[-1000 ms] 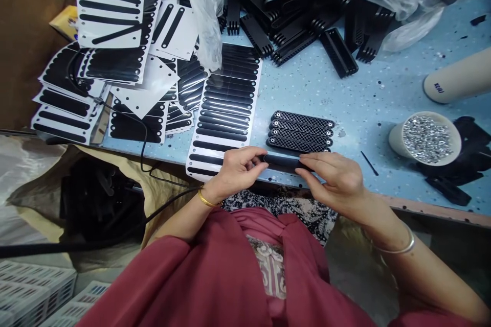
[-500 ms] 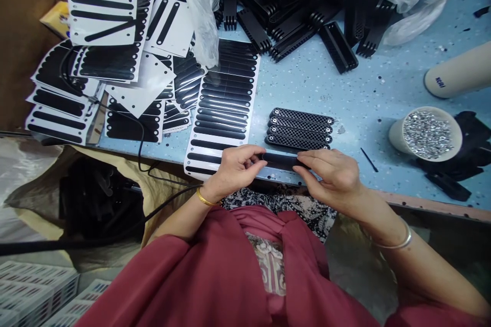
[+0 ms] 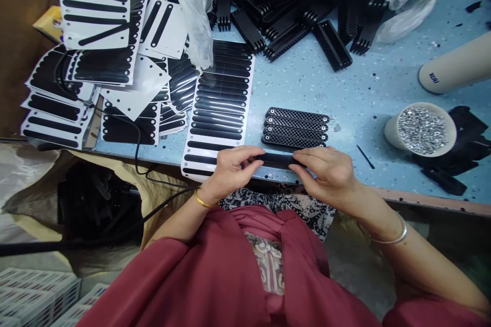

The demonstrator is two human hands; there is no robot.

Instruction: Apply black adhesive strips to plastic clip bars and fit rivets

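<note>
Governing relation: the black piece (image 3: 276,160) lies directly between the 2 hands, long axis running left to right, roughly in line with the near edge of the table (image 3: 364,97). Neither hand is nearer, each being in contact with 1 end.

Left hand (image 3: 235,167): thumb and fingertips closed in a pinch on the left end, fingers on the far side, thumb on the near side. Right hand (image 3: 328,171): same pinch on the right end, parted only by the thickness of the piece. The middle span is uncovered, its upper face dark and smooth (whether the underside rests on the table cannot be told).

Surroundings: 4 lattice-faced pieces (image 3: 295,129) lie side by side just beyond the held piece, their long axes nearly matching it. A sticker sheet (image 3: 218,112) lies beyond the left hand; a black sliver (image 3: 365,157) lies to the right of the right hand, apart from it
</note>
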